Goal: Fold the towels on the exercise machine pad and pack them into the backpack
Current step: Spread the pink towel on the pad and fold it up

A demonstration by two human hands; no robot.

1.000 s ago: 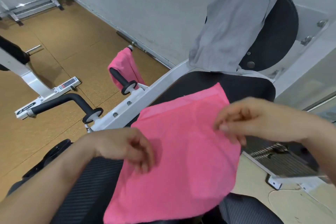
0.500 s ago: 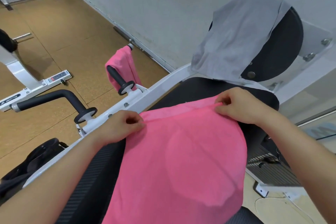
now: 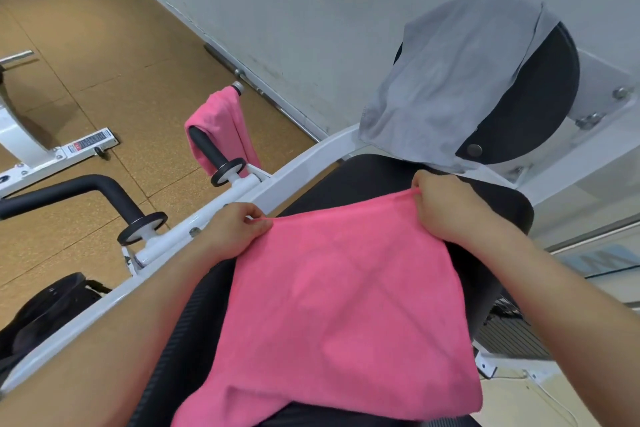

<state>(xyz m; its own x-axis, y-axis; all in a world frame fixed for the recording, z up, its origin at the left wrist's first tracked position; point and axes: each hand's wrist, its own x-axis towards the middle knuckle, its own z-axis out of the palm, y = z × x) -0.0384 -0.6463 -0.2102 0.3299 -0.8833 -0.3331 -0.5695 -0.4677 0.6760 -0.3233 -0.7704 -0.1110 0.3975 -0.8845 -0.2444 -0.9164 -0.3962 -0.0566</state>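
A pink towel (image 3: 346,305) lies spread over the black exercise machine pad (image 3: 367,180). My left hand (image 3: 235,229) pinches its far left corner and my right hand (image 3: 446,208) pinches its far right corner, the edge between them pulled taut. A grey towel (image 3: 450,80) hangs over the round black pad (image 3: 533,104) behind. A second pink towel (image 3: 221,125) is draped on a handle at the left. The black backpack (image 3: 45,312) sits on the floor at the lower left, partly hidden by the white frame.
The white machine frame (image 3: 194,239) runs diagonally left of the pad, with two black handles (image 3: 114,198) sticking out. The wall stands close behind. Brown floor opens to the left, with another white machine base (image 3: 59,152) there. A metal footplate (image 3: 512,336) is at the right.
Both hands moved to the towel's far corners, gripped them and pulled the edge straight. The view has shifted closer over the pad.
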